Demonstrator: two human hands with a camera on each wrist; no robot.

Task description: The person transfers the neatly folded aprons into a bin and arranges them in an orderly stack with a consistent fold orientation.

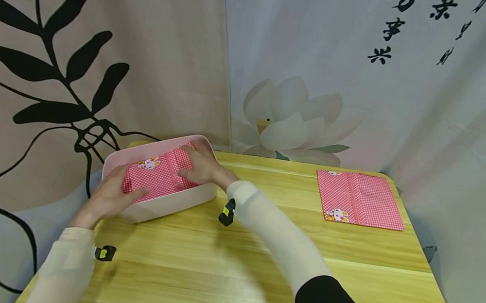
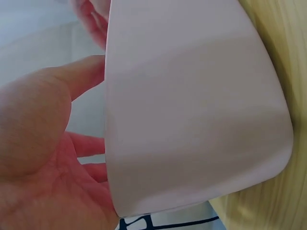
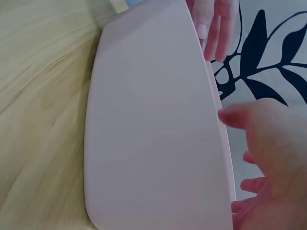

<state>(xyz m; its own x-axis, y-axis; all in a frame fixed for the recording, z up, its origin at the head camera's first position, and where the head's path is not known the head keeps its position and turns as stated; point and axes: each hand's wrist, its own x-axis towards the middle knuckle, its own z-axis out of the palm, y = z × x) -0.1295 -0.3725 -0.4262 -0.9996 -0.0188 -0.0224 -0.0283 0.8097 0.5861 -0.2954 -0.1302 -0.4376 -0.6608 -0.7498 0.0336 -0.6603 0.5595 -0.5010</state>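
A red-and-white checked folded cloth (image 1: 163,175) with a printed white rabbit lies in a pale pink bin (image 1: 176,202) at the left of the table. My left hand (image 1: 113,192) reaches over the bin's left end and touches the cloth there, thumb extended. At the cloth's right end, my right hand (image 1: 204,164) reaches in from above, its thumb over the cloth. The bin wall (image 2: 192,105) covers the left fingertips in the left wrist view. In the right wrist view the right hand (image 3: 268,158) has spread fingers, partly behind the bin wall.
A second checked cloth (image 1: 365,200) with rabbit prints lies flat at the table's right rear. The wooden table (image 1: 260,250) ends at a curtain (image 1: 181,58) with leaf and lotus prints. The bin stands near the table's left rear edge.
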